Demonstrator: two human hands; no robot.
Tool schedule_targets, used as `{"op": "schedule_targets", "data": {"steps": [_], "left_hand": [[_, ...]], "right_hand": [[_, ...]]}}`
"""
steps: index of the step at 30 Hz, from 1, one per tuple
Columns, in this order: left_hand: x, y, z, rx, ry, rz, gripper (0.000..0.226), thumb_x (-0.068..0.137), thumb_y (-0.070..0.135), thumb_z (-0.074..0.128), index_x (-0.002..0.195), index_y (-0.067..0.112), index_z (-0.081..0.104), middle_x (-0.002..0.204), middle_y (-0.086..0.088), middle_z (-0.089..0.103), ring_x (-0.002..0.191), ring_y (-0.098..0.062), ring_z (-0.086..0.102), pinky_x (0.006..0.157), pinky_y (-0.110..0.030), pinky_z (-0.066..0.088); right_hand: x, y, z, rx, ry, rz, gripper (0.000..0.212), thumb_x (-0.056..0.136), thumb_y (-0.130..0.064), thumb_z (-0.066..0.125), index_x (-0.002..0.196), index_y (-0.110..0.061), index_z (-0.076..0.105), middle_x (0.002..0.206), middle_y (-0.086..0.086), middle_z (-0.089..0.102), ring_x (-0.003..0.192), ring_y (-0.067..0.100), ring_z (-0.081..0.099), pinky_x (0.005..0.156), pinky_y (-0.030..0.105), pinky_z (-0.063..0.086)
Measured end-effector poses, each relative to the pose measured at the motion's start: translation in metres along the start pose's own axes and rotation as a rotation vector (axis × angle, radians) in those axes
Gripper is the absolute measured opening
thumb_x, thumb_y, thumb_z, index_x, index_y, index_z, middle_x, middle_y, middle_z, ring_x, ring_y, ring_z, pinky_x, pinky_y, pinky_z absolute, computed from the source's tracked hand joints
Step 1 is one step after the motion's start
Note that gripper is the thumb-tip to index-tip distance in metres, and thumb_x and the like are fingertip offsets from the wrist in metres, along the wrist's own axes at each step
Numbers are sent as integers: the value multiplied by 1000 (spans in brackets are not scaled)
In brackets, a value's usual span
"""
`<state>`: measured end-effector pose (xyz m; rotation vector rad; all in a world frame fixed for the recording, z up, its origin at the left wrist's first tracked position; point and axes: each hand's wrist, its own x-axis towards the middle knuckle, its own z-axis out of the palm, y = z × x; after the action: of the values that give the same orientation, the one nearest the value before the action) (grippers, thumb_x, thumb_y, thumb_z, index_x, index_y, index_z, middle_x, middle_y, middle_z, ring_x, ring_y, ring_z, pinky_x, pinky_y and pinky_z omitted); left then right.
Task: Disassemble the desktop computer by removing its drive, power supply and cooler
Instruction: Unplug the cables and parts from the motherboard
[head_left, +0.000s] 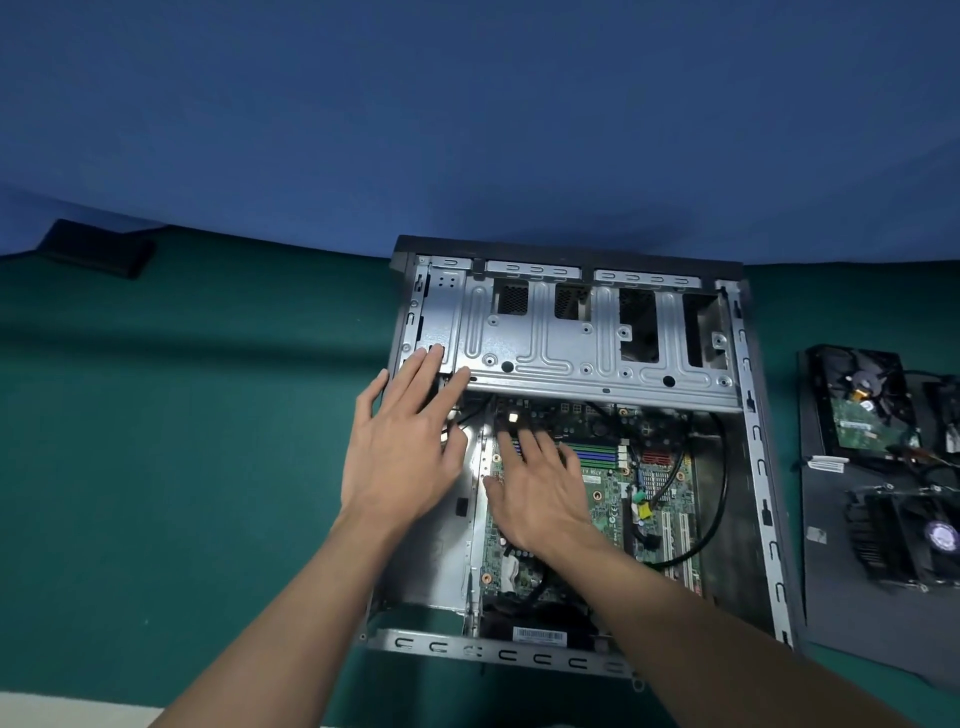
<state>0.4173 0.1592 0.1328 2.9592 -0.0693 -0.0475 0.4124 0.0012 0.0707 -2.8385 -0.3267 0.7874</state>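
On the green cloth-covered desk (182, 441) the desktop computer (759, 467) lies on its side with the cover off. The only writing we find on it is a white barcode sticker (538, 635) at the near edge and some white print on the motherboard (608, 499), both too small to read. Our left hand (405, 447) is spread, fingers straight, with its fingertips touching the near left corner of the ribbed, stamped sheet-metal drive cage (545, 338) and gripping nothing. Just beside it, our right hand (540, 488) reaches flat over the green motherboard, fingers extended and slightly blurred. It holds nothing, and its fingertips lie near the green and blue memory slots (592, 454). Black cables (719, 499) loop along the board's right side. The drive (867, 410) is out of the case. It lies well apart from both hands on a dark grey panel (852, 613) to the right, with its green circuit board facing up. Nearer to us on the same panel sits the cooler (883, 540), black and finned. A round pale sticker (941, 535) on its fan hub is not legible to us. A flat black object (98, 249) rests at the far left of the desk, against the blue backdrop (467, 104).
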Motion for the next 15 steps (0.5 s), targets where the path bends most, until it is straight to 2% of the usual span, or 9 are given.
{"op": "schedule_targets", "data": {"steps": [3,6,8,9,11,13,15], "left_hand": [[0,0,0,1,-4,1,58,88,31,58,144,27,46,157,-2,33,146,-14,24,116,-35,8],[0,0,0,6,-8,-3,58,88,31,57,144,27,45,157,-1,32,147,-14,23,116,-35,8],[-1,1,0,4,-14,-6,58,88,31,56,145,28,44,158,0,30,147,-13,22,117,-35,8],[0,1,-1,3,-16,-6,58,89,32,55,145,28,44,158,0,30,147,-12,21,117,-35,8],[0,0,-1,9,-18,-6,57,90,33,54,146,29,43,158,1,29,148,-12,19,117,-35,8],[0,0,0,10,-14,-3,57,90,33,54,146,29,43,158,1,29,148,-12,20,117,-35,7],[0,-1,2,6,-12,1,57,90,33,54,145,29,43,158,0,29,147,-12,20,117,-35,6]], "right_hand": [[3,-4,-3,-129,-40,4,67,96,-46,35,152,-16,13,154,13,24,143,29,19,116,52,13],[11,-10,-15,-141,-85,-11,61,92,-42,41,146,-13,31,142,14,41,130,30,35,110,50,23],[13,-2,-23,-36,-52,-21,48,91,-28,46,136,-13,45,127,13,53,118,28,47,108,48,30],[12,6,-27,-10,6,-21,41,87,-16,47,127,-12,51,112,9,58,105,27,52,105,47,35],[10,27,-33,-61,85,2,36,76,1,42,105,-13,58,79,2,53,79,22,53,95,43,44],[10,47,-37,-149,76,38,26,74,4,41,86,-16,52,66,-1,47,67,19,51,82,36,48],[12,60,-39,-224,66,40,19,78,4,43,80,-14,51,60,-3,46,59,17,49,66,32,43]]}}
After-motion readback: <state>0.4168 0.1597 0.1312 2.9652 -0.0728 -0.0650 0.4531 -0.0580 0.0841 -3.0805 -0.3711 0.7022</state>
